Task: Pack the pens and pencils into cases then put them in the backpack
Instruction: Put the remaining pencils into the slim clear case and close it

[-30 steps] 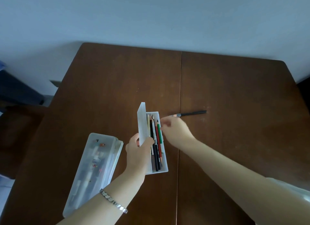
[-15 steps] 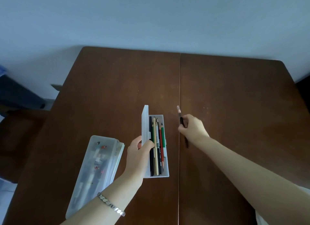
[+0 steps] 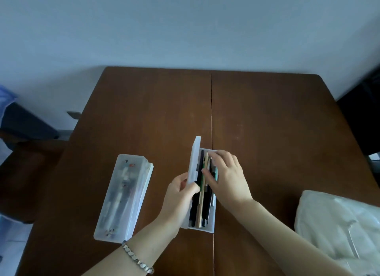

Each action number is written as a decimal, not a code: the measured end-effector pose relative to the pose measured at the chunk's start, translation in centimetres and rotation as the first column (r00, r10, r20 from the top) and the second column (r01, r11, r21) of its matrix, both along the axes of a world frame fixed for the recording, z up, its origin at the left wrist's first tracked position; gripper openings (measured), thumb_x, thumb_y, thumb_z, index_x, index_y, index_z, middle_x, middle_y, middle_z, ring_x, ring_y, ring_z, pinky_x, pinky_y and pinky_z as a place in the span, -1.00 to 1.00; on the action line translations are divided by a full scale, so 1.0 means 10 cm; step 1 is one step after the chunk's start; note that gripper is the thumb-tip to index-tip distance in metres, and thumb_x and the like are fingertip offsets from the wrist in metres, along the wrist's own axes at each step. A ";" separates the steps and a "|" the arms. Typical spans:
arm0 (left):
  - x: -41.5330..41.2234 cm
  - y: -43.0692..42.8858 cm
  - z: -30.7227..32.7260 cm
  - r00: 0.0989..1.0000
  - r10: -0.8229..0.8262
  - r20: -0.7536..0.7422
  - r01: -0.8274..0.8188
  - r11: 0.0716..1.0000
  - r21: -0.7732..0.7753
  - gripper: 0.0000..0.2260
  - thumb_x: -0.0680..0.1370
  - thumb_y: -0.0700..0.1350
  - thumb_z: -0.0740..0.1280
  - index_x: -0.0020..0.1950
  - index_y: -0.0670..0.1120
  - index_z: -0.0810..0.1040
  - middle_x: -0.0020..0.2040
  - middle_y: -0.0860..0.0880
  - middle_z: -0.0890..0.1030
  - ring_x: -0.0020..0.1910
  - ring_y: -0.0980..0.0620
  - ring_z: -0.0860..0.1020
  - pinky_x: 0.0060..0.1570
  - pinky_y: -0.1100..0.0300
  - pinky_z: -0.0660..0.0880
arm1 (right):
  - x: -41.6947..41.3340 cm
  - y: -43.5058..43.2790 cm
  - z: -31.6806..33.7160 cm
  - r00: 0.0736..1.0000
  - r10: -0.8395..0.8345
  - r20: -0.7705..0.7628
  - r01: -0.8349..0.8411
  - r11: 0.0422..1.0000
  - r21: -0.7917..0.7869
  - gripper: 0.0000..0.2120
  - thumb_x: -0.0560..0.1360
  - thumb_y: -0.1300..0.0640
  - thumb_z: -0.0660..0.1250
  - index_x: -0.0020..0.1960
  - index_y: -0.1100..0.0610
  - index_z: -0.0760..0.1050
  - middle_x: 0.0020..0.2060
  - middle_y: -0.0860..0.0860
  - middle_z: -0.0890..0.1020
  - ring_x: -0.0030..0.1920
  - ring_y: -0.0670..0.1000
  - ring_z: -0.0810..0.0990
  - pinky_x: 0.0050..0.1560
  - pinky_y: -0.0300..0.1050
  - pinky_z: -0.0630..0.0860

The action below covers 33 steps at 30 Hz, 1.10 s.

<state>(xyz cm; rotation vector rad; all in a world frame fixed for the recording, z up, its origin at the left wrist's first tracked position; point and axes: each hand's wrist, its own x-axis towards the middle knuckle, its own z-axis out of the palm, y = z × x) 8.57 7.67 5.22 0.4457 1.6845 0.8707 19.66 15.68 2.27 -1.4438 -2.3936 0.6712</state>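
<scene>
A: Open case (image 3: 211, 227) near the counter's (image 3: 267, 131) near edge, on the centre seam. Left hand (image 3: 181, 195) pinches the upright lid (image 3: 195, 158). Right hand (image 3: 227, 173) lies flat, fingers spread, on the pens and pencils (image 3: 202, 205) inside; whether it grips one, cannot tell.

B: Risks?

A: The stack looks full. A pencil riding high could jam the lid, or pop out if the lid is pressed down over it.

B: And the case itself?

A: Light plastic (may skid under a sideways push). The second case (image 3: 123, 195), closed, sits well left of it, toward the left edge. Backpack not identifiable; a pale bag (image 3: 339, 224) lies at the near right corner.
</scene>
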 end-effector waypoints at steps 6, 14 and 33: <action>0.18 -0.25 0.16 0.998 -0.066 0.010 0.065 0.997 0.040 -0.53 0.41 0.01 0.28 0.32 -0.02 0.41 0.19 0.05 0.52 0.15 0.11 0.48 0.00 0.30 0.41 | 0.13 -0.39 -0.04 0.990 0.039 0.139 -0.043 0.999 0.023 -0.43 0.45 -0.15 0.06 0.24 0.21 0.49 0.12 0.09 0.56 0.15 0.14 0.56 0.13 0.06 0.50; 0.35 -0.45 0.23 0.996 -0.085 -0.027 0.085 0.996 0.011 -0.62 0.54 -0.09 0.24 0.36 -0.08 0.37 0.28 0.00 0.45 0.21 0.07 0.40 0.10 0.19 0.30 | 0.25 -0.60 0.02 0.996 0.008 0.084 -0.017 0.994 0.104 -0.50 0.46 -0.09 0.06 0.20 0.19 0.48 0.13 0.11 0.53 0.19 0.10 0.47 0.21 0.10 0.42; 0.38 -0.48 0.16 0.998 -0.052 0.017 0.052 0.998 0.021 -0.62 0.53 -0.04 0.29 0.32 -0.05 0.37 0.23 0.10 0.42 0.20 0.14 0.36 0.23 0.19 0.27 | 0.32 -0.73 0.12 0.849 -0.398 -0.347 0.236 0.874 -0.425 -0.49 0.59 0.00 0.10 0.47 0.13 0.10 0.49 -0.01 0.07 0.49 -0.02 0.05 0.44 -0.11 0.08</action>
